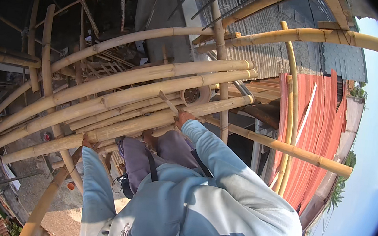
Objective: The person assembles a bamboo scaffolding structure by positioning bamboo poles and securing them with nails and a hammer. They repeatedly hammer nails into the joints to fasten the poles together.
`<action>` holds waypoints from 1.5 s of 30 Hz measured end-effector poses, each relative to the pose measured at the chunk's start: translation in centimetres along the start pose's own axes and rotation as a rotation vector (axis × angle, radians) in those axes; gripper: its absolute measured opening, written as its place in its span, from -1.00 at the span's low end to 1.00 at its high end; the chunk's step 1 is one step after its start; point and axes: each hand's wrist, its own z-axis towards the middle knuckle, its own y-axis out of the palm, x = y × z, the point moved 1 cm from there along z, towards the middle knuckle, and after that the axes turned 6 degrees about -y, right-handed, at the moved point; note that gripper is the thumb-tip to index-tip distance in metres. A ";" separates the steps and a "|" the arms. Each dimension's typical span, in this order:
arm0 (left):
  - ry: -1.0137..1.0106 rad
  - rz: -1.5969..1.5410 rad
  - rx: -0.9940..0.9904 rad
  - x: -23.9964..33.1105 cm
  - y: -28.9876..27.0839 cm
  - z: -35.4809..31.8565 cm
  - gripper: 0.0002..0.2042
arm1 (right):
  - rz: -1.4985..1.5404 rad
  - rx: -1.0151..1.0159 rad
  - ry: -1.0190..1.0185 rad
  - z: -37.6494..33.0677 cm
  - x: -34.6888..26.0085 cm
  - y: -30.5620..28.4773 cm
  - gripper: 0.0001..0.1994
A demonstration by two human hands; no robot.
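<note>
A thick bamboo pole (pixel 141 126) crosses in front of my body, rising from lower left to upper right. My left hand (pixel 87 142) grips its near side, toward the left; part of the fingers is hidden. Over the same pole, farther right, my right hand (pixel 184 118) is closed round a flat-bladed tool (pixel 168 101). The pale blade points up and left, across the gap behind the pole; its exact kind is unclear. Two more thick bamboo poles (pixel 131 93) lie beyond, with thinner bamboo lengths (pixel 109 119) between.
Upright bamboo posts (pixel 222 52) and crosspieces form a scaffold around me. One horizontal pole (pixel 288 150) sticks out to the right, before red roofing sheets (pixel 311 127). Ground (pixel 63 215) shows far below at left. A round, pale hollow form (pixel 196 96) stands behind the blade.
</note>
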 end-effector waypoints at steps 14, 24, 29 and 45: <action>0.318 1.641 0.453 4.5 3.9 -3.5 -0.24 | 0.648 0.118 0.588 -17.1 -1.1 12.2 -0.42; 0.562 2.143 0.213 3.2 9.7 -7.8 -0.31 | 1.185 0.229 1.126 -20.8 -10.5 21.8 -0.50; 0.728 2.263 0.142 3.9 11.5 -8.0 -0.28 | 1.269 0.179 1.159 -20.4 -10.6 23.6 -0.55; 0.815 2.400 -0.261 -5.3 23.4 -10.5 -0.12 | 1.378 -0.050 0.981 -17.5 -5.7 25.2 -0.37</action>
